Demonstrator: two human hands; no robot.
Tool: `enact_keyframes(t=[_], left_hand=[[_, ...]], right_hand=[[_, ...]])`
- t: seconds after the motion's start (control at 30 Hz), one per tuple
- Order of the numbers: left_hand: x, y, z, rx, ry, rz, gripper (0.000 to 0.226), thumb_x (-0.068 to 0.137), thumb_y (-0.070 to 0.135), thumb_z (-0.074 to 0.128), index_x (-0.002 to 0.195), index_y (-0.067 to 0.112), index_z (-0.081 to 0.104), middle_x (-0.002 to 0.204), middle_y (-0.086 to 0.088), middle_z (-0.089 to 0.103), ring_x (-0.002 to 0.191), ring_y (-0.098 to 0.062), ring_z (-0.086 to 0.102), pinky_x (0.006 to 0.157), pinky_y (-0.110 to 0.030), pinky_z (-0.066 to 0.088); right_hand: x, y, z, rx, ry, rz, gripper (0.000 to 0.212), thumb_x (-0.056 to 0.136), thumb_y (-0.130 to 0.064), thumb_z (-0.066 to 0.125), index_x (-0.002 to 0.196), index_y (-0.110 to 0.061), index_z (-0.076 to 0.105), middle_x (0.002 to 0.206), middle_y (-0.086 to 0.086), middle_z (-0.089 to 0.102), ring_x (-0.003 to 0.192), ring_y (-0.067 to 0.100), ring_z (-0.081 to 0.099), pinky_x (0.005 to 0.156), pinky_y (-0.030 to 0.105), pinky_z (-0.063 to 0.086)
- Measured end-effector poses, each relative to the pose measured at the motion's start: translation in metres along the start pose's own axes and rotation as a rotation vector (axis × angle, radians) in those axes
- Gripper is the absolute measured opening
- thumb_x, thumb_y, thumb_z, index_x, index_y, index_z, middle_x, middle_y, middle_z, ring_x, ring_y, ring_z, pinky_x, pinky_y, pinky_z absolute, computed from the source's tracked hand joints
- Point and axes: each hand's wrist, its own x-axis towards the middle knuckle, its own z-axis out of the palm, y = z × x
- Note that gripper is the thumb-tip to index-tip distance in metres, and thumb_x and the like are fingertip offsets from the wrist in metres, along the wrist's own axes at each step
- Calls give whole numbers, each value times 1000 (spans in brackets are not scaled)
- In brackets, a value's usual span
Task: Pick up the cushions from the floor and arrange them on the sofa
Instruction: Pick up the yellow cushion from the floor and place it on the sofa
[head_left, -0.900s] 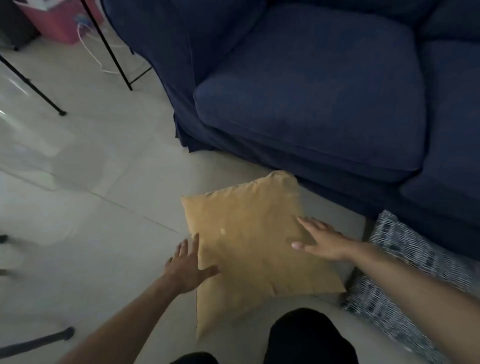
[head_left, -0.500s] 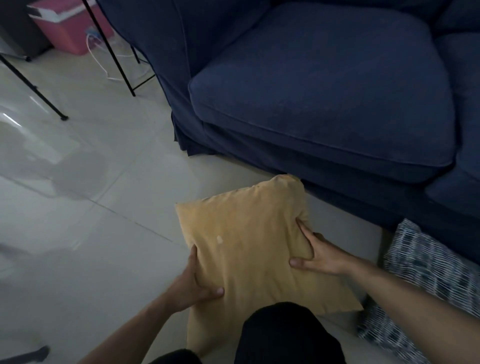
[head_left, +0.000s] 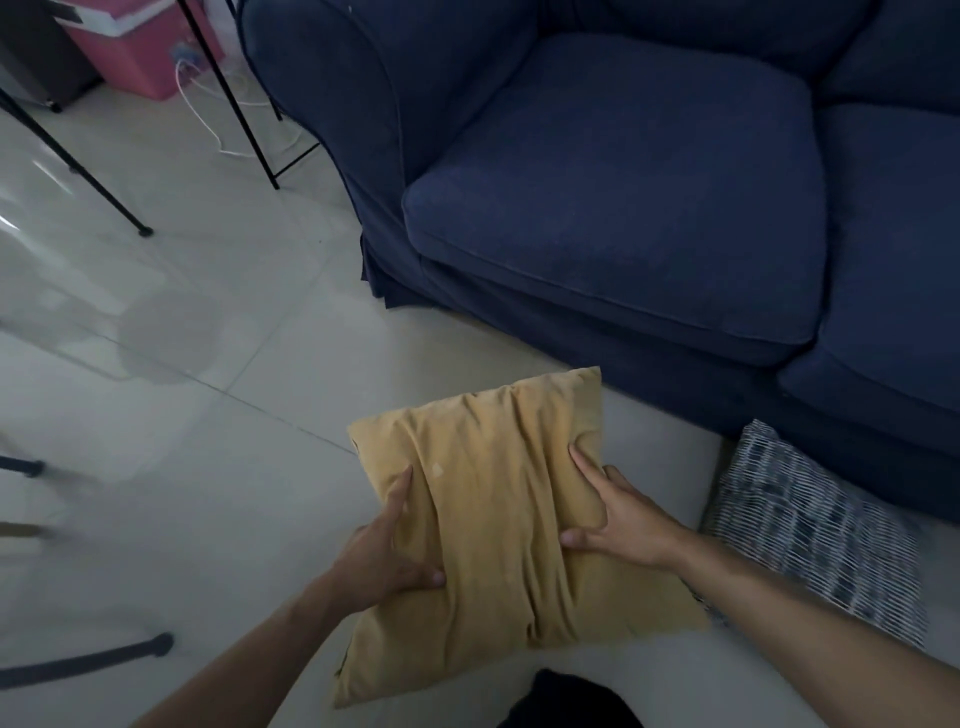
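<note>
Head view: two hands clamp one yellow cushion in front of a navy sofa.

Two cushions show: the yellow cushion (head_left: 498, 530), squeezed into folds between the left hand (head_left: 382, 558) on its left edge and the right hand (head_left: 621, 522) on its right edge, thumbs on top and fingers wrapped behind; and one black-and-white patterned cushion (head_left: 810, 525) lying on the tiled floor (head_left: 218, 457) just right of it, against the sofa's base. One sofa (head_left: 613, 208), with two seat pads visible and nothing on them. One pink box (head_left: 140, 47) stands top left, closed, with a white cable (head_left: 208, 119) trailing beside it. Thin black stand legs (head_left: 244, 119) cross the floor there.
</note>
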Motion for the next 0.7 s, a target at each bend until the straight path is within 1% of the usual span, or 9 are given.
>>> enact_keyframes(t=[0.07,0.17,0.27,0.33,0.43,0.57,0.7], left_hand=[[-29,9,-10,15,-9,5,149,58,73,93,151,67,-24,174,-7,22,155,-37,35,124,-52,35],[-78,28,-26,29,-25,5,150,62,67,94,157,61,-22,174,-7,22,155,-37,34,124,-50,34],[-123,50,-47,53,-28,35,150,62,66,95,157,60,-21,174,-6,24,155,-36,34,124,-48,34],[-154,68,-67,67,-28,47,151,61,65,95,158,59,-20,173,-6,26,154,-35,35,123,-47,35],[-194,100,-97,65,-14,74,149,64,59,97,160,57,-17,170,-9,31,152,-35,38,122,-46,36],[-231,146,-137,116,6,111,147,67,55,96,161,56,-17,169,-9,32,151,-36,38,118,-44,35],[-240,189,-175,168,24,173,147,66,57,96,156,64,-20,169,-9,32,150,-35,41,118,-44,37]], right_hand=[[-28,-16,3,11,9,20,132,80,-76,80,164,-57,-19,171,-4,17,157,27,32,129,48,34],[-77,-45,2,25,32,28,131,82,-71,82,167,-53,-16,166,-6,23,155,24,35,126,41,35],[-123,-77,-7,33,72,17,129,85,-65,83,168,-50,-14,150,-11,27,149,20,38,119,33,37],[-153,-101,-20,32,95,23,128,85,-64,83,168,-51,-13,143,-13,27,145,17,40,115,30,37],[-194,-136,-40,45,130,7,127,85,-65,83,167,-54,-13,143,-15,28,138,13,41,111,29,39],[-232,-175,-72,70,191,-13,128,83,-67,83,167,-56,-14,147,-14,30,140,16,44,118,34,42],[-251,-196,-105,83,265,-70,128,84,-67,83,165,-58,-15,154,-15,27,144,14,40,121,31,37]])
